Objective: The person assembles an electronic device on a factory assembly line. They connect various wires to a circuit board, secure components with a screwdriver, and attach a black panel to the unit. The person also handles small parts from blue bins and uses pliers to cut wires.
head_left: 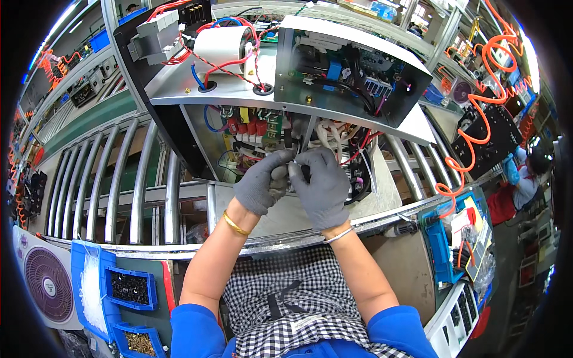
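In front of an open metal electrical cabinet [239, 98], my left hand [262, 182] and my right hand [322, 188] meet, both in grey gloves. Their fingertips are pinched close together; a small pale bit shows between them, too little to name. Just behind the fingers are bundled wires [328, 134] and a green circuit board [273, 122] with red parts [245, 128]. On the cabinet's upper shelf lies a large white cylinder [221, 49] with red and blue wires. Beside it, a metal box [352, 71] holds black cables and another board.
The cabinet rests on a roller conveyor [140, 179]. At left are a fan [49, 286], and blue bins of black screws [130, 287] and brass-coloured fasteners [140, 342]. A coiled orange air hose [471, 137] hangs at right above a blue tray [439, 250]. A co-worker [518, 185] is farther right.
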Demonstrator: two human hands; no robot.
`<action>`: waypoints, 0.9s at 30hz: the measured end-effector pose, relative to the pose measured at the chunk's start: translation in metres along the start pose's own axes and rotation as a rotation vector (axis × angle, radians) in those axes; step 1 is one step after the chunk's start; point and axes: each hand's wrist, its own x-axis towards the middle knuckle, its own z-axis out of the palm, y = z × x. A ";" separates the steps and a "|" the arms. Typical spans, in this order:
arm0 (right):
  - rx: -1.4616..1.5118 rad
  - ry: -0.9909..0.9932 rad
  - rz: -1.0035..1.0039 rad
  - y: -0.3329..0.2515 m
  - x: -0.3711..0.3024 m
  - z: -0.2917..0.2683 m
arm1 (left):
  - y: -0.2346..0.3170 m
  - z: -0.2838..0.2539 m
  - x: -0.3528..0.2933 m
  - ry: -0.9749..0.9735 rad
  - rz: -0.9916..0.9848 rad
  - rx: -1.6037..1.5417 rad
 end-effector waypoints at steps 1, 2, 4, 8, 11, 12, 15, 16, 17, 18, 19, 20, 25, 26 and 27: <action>0.009 -0.008 0.008 -0.001 -0.001 0.000 | 0.002 0.000 -0.001 0.004 -0.003 0.006; 0.019 -0.016 0.016 -0.002 -0.001 0.000 | 0.002 -0.002 -0.001 0.007 0.003 -0.001; 0.028 -0.010 0.007 -0.002 0.000 0.000 | -0.001 -0.004 0.001 0.009 0.013 -0.017; 0.023 -0.008 0.008 0.000 -0.002 0.001 | -0.004 -0.002 0.002 0.005 0.017 -0.017; -0.016 -0.005 -0.023 -0.001 -0.001 -0.001 | -0.004 -0.003 0.000 -0.003 0.012 0.013; -0.013 -0.004 -0.023 -0.001 0.000 -0.002 | -0.004 0.000 -0.003 0.019 0.018 0.038; -0.001 0.004 -0.038 -0.002 0.000 -0.003 | -0.005 -0.002 -0.006 0.031 0.042 0.129; -0.002 0.011 -0.052 -0.001 0.000 -0.004 | -0.005 -0.003 -0.006 0.024 0.050 0.161; -0.002 0.017 -0.066 -0.001 0.001 -0.005 | -0.005 -0.005 -0.007 0.031 0.075 0.244; -0.001 -0.003 -0.051 -0.001 0.001 -0.007 | -0.004 -0.007 -0.008 0.039 0.101 0.326; 0.000 -0.024 -0.033 -0.002 0.000 -0.009 | -0.002 -0.004 -0.010 0.046 0.123 0.408; 0.001 -0.045 -0.014 -0.002 0.000 -0.010 | -0.001 0.000 -0.013 0.068 0.143 0.511; 0.012 -0.106 -0.015 0.000 0.003 -0.012 | 0.000 0.023 -0.026 0.142 0.292 0.839; 0.021 -0.126 -0.011 0.000 0.003 -0.012 | 0.000 0.023 -0.026 0.136 0.293 0.826; 0.048 -0.120 -0.013 0.001 0.003 -0.012 | -0.001 0.021 -0.026 0.130 0.294 0.813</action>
